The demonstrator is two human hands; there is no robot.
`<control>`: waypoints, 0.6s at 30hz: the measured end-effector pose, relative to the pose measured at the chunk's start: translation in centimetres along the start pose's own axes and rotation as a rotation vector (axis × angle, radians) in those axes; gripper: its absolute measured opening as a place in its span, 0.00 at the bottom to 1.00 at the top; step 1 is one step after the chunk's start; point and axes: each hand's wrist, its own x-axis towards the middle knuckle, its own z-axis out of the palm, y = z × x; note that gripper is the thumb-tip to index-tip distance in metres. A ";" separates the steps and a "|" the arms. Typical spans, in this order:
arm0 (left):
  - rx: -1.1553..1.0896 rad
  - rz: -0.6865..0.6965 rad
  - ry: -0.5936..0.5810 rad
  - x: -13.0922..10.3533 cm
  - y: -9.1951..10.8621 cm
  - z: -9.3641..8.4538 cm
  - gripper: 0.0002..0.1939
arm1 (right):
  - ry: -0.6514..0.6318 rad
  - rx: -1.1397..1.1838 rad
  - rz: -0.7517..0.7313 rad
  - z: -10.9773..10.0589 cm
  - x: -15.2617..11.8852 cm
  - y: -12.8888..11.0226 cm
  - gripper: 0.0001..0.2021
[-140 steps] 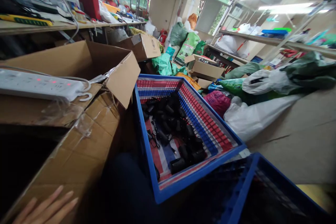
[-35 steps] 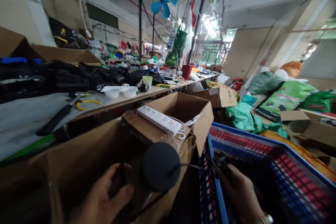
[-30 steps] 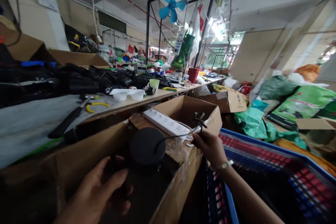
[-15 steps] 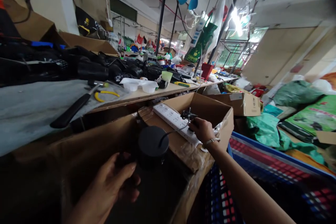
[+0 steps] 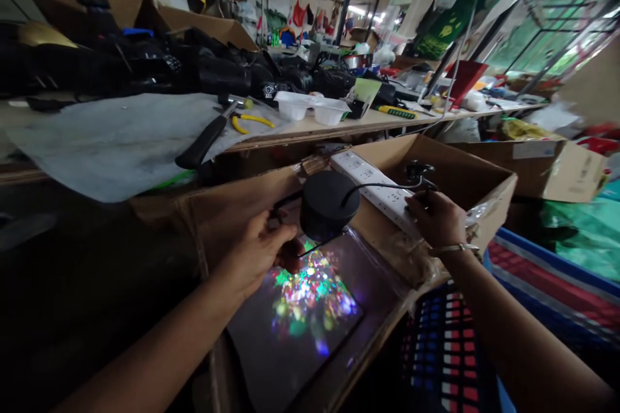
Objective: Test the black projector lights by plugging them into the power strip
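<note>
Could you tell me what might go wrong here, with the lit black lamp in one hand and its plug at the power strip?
The white power strip lies on a taped cardboard box flap; pressing the plug with the right hand could tip or slide it off. The thin cable runs taut-looking to the black lamp, so a tug might jerk it from the left hand, whose grip is only at its lower edge.

free: gap inside cardboard box [image 5: 465, 174] | blocked: power strip [image 5: 375, 187] (across flap), bench edge [image 5: 300, 139] above
</note>
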 end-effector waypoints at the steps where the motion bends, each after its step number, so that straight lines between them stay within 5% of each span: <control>1: 0.001 0.000 0.002 0.0 0.0 -0.1 0.15 | 0.005 -0.006 0.009 0.0 -0.1 -0.1 0.14; 18: -0.031 -0.016 0.018 -0.1 -1.5 -0.7 0.16 | 0.107 -0.084 0.042 0.6 -0.4 -0.8 0.12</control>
